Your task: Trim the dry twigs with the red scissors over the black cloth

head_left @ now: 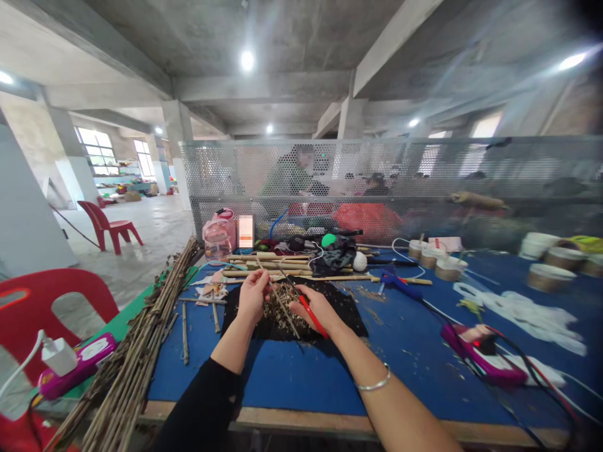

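My left hand point(253, 294) is closed on a thin stick point(279, 300) that slants across the space between both hands. My right hand point(316, 307) grips a red-handled tool point(311, 315) whose tip reaches toward the stick. Both hands hover over a black cloth point(348, 309) covered with a pile of brown shavings point(279, 307) on the blue table point(301, 376). A silver bracelet sits on my right wrist.
A bundle of long twigs point(141, 351) lies along the table's left edge. Cut sticks point(273, 263) lie behind the cloth. A purple tool point(480, 358) with cables and several tape rolls point(447, 267) sit on the right. Red chairs point(51, 307) stand left; people sit behind a mesh screen point(377, 182).
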Tool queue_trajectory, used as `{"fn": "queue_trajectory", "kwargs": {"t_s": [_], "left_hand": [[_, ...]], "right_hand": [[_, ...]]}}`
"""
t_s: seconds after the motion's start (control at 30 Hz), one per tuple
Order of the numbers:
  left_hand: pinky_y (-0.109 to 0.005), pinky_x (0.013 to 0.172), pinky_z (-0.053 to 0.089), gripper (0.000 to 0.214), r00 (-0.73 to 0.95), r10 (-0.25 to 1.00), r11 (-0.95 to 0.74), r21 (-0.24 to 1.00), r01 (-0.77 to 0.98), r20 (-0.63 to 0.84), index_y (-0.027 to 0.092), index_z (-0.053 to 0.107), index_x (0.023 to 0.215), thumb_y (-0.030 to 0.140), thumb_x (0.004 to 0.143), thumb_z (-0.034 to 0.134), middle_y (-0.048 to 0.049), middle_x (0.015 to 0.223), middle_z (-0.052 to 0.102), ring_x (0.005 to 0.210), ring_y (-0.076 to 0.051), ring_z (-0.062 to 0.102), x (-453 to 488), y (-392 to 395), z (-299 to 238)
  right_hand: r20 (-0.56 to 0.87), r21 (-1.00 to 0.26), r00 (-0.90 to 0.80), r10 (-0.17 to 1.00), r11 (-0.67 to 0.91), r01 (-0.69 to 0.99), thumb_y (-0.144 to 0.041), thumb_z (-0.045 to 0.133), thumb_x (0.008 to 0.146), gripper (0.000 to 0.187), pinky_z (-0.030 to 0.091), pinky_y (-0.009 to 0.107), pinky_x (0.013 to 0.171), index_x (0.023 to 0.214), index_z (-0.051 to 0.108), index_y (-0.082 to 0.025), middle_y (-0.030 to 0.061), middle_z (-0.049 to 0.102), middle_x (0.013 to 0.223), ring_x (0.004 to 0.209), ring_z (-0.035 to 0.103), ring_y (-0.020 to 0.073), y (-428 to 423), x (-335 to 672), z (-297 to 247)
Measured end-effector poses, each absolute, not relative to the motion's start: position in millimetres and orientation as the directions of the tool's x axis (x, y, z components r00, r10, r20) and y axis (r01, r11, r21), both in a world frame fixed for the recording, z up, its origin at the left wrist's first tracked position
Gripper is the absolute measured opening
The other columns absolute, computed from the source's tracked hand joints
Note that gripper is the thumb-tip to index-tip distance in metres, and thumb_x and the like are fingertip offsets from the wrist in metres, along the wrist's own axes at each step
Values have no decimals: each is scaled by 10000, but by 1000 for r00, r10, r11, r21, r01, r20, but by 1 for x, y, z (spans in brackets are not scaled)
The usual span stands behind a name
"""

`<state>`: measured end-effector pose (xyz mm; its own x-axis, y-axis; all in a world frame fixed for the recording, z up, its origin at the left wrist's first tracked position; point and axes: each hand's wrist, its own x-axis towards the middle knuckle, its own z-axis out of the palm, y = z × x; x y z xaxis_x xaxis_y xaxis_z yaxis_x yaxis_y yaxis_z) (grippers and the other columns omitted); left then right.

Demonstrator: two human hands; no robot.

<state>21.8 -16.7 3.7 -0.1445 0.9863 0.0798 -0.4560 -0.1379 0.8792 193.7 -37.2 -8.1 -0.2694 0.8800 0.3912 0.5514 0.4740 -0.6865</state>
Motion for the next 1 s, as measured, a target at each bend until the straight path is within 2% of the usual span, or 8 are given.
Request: {"fn": "queue_trajectory", "kwargs": {"t_s": [0.13,0.3,0.5,0.63,0.8,1.0], "left_hand": [[-111,308,246,414,-41,995,-100,903,-417,91,167,492,828,423,585,709,37,641,554,471,-76,570,27,-19,2],[-109,309,249,403,-17,995,-99,910,-402,100,167,493,835,423,601,698,35,649,547,474,-76,571,27,-18,-1],[-112,309,255,423,-43,992,-128,903,-410,121,158,496,861,428,603,695,28,658,546,478,-73,562,26,-18,-1],[-112,314,259,421,-6,993,-114,912,-394,122,151,521,853,426,591,703,30,640,544,473,-65,546,28,-20,0],[-125,362,328,396,49,993,-76,909,-411,105,134,554,795,420,576,716,16,650,565,486,-59,540,30,-19,-3],[-143,361,319,373,124,987,-55,946,-321,99,127,571,755,420,574,715,23,582,561,445,-60,513,32,-22,-3]], "right_hand": [[391,-691,-228,892,448,567,-476,590,714,490,452,269,674,1073,569,-144,62,654,825,701,584,179,-35,193,-8],[406,-695,-201,891,444,566,-485,565,730,383,450,257,641,903,640,-152,57,661,738,679,593,187,-35,194,-6],[384,-669,-240,892,448,594,-479,602,700,482,450,259,652,1070,546,-174,43,658,816,685,588,170,-37,192,-8],[404,-668,-234,884,460,584,-479,597,708,456,447,255,657,1040,574,-167,51,662,814,678,590,166,-36,190,-9],[421,-684,-210,882,461,565,-498,560,735,394,437,240,620,929,636,-164,43,664,753,663,591,169,-36,190,-6],[376,-701,-231,897,438,562,-503,564,729,470,439,254,635,1065,523,-176,49,650,821,684,583,164,-36,191,-9]]}}
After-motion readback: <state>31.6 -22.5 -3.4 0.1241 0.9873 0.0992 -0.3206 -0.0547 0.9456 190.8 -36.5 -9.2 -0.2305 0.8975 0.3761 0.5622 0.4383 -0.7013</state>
